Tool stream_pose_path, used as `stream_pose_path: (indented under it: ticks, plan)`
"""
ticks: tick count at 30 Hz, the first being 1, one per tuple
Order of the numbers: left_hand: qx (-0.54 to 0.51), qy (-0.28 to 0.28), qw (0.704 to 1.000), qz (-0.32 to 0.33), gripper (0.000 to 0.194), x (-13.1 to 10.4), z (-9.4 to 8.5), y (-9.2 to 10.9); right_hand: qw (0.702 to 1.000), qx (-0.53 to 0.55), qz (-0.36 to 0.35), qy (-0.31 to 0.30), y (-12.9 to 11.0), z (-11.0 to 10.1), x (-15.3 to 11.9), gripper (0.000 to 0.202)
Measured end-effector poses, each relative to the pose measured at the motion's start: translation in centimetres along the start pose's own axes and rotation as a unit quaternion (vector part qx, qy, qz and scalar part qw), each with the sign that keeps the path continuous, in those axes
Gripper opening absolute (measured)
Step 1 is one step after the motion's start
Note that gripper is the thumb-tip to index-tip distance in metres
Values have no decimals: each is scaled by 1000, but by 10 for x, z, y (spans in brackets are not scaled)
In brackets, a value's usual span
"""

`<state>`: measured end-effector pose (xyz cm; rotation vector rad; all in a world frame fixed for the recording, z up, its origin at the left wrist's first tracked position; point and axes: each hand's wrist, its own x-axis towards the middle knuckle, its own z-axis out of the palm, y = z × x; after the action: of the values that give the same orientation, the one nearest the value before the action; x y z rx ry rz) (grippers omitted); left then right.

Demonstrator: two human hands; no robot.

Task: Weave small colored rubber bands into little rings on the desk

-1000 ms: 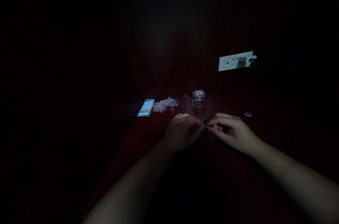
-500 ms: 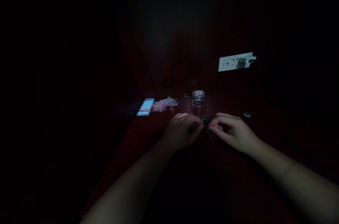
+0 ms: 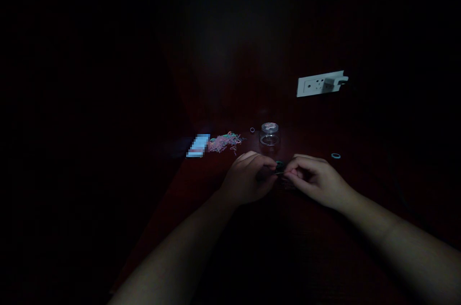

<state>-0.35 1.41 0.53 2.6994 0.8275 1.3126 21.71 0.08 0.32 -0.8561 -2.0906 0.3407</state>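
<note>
Pinching a thin band (image 3: 280,173), the right hand (image 3: 319,177) faces the left hand (image 3: 248,177), whose grip gapes; jar lid (image 3: 270,127) print unreadable.

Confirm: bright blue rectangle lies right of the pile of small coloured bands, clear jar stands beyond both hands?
Side is wrong: the head view shows the bright blue rectangle left of the pile of small coloured bands. The clear jar does stand beyond the left hand and right hand.

- Blocked far by the clear jar (image 3: 270,140), just beyond left hand (image 3: 249,175) and right hand (image 3: 317,179).
- Blocked far left by a heap of small elastic bands (image 3: 225,143) and a lit screen (image 3: 198,145).
- Passable far right, between jar and pale blue ring (image 3: 332,156).
- Passable near, between the forearms (image 3: 187,242).
</note>
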Motion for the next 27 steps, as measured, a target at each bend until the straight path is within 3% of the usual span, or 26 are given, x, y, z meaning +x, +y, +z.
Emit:
stream_pose_path:
  ticks: [16,23,27]
  plan:
    - [-2,-5,1000,0,13,1,0,-2,1000,0,2,-22,-1,-2,1,13]
    - [-8,12,1000,6,13,0,0,-4,1000,16,23,4,3,-2,-2,10]
    - [-5,1,1000,0,13,-1,1,-3,999,26,31,-19,2,0,-2,8]
